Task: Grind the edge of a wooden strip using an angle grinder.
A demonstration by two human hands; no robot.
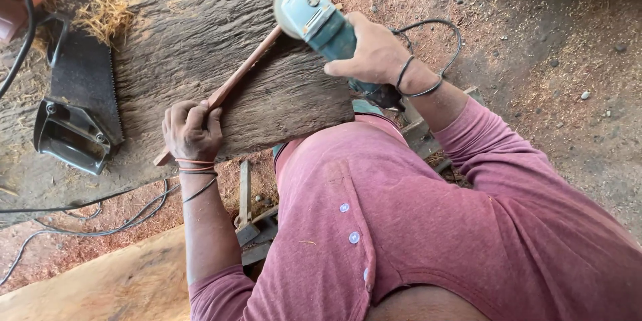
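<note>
stick (249, 61): top end cut off by edge | grinder (319, 19): rear hidden under right hand (374, 53)

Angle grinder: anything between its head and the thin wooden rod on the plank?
Nothing visible. The angle grinder, held in the right hand, sits right at the wooden rod, which the left hand pins on the plank. The contact point itself is hidden under the grinder head.
</note>
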